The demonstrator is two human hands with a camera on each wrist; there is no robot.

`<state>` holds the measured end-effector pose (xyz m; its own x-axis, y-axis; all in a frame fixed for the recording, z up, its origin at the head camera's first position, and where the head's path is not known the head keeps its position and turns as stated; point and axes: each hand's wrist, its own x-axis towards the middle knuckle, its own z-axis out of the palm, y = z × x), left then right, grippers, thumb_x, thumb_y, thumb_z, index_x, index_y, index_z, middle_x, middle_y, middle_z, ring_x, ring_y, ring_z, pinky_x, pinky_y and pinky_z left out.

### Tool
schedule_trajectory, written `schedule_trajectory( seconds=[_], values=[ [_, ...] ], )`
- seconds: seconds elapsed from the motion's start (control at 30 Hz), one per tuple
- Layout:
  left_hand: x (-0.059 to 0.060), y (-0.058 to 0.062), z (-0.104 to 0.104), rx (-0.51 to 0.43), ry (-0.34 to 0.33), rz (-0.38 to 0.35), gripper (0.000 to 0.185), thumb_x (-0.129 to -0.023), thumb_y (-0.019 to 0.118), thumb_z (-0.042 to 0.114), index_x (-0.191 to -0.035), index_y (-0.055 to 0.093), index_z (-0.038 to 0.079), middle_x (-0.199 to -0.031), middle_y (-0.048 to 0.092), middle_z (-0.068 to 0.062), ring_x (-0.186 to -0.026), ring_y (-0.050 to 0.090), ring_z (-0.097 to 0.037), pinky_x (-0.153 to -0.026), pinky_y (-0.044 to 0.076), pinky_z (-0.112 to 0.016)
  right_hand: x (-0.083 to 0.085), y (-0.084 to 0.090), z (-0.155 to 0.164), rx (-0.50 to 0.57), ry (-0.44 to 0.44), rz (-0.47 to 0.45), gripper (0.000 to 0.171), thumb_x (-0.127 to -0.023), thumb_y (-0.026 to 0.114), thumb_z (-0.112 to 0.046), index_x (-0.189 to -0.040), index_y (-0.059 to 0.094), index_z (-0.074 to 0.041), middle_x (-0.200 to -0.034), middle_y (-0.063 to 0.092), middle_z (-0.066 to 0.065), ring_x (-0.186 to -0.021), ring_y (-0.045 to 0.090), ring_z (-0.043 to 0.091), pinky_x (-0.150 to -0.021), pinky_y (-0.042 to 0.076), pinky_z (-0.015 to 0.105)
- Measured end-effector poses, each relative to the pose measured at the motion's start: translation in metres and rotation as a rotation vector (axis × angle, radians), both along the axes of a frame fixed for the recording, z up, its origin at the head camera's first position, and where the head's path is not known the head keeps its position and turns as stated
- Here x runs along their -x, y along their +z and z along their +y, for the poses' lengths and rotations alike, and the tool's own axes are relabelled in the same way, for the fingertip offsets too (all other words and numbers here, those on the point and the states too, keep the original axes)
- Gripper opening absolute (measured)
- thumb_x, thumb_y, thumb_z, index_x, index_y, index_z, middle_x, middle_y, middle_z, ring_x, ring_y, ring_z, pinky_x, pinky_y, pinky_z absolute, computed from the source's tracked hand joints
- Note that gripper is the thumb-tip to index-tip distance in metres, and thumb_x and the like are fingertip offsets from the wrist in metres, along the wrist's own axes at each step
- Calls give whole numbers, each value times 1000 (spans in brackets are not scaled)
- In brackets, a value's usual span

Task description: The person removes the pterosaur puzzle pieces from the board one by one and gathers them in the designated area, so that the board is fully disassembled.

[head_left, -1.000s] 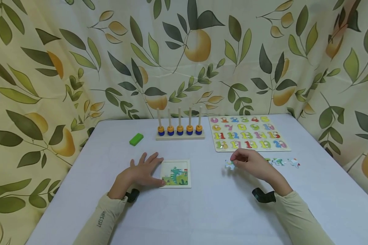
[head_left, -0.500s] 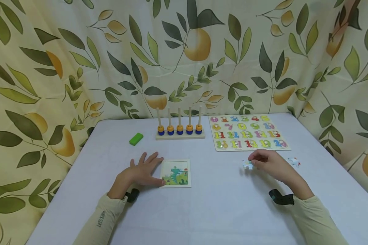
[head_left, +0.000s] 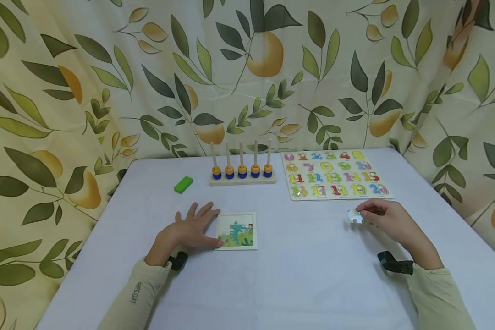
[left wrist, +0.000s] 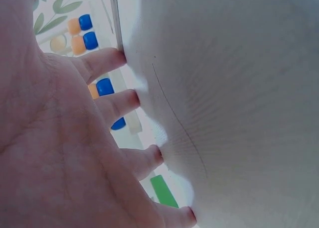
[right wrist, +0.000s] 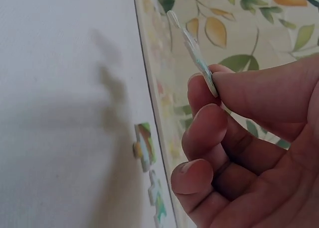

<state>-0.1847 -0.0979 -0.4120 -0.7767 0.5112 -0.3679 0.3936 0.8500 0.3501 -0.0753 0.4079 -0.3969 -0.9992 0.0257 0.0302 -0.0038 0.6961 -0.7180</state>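
right hand [head_left: 389, 223] shifted toward 3 o'clock since earlier frames, carrying puzzle piece [head_left: 355, 217] along; left hand [head_left: 191, 230] unchanged. piece pinched between thumb and forefinger, held edge-up above table [head_left: 305, 275], just below number board [head_left: 335, 175] at 12 o'clock. two loose pieces [right wrist: 143, 147] lie on table near hand in wrist view. left hand flat, fingers spread, pressing table, thumb touching puzzle tray [head_left: 236, 231]. bead rack [head_left: 242, 173] at 12 o'clock of tray, green block [head_left: 183, 184] at 11.
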Motion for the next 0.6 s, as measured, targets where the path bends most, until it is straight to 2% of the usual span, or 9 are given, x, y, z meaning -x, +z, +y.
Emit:
schedule_trajectory(
  seconds=[0.33, 0.6],
  values=[
    [2, -2, 0, 7, -13, -13, 100, -93, 74, 62, -171, 29, 18, -180, 7, -10, -161, -4, -50, -115, -1, -84, -6, -5, 16, -46, -38, -72, 23, -107, 65, -10, -119, 69, 9, -106, 71, 14, -83, 57, 15, -66, 52, 27],
    [5, -2, -2, 21, -6, -17, 101, -93, 73, 62, -171, 26, 19, -180, 5, -10, -161, -6, -49, -115, -1, -84, -4, -7, 25, -111, -5, -88, 20, -107, 64, -8, -117, 71, 8, -109, 70, 15, -90, 53, 21, -68, 48, 26]
  ],
)
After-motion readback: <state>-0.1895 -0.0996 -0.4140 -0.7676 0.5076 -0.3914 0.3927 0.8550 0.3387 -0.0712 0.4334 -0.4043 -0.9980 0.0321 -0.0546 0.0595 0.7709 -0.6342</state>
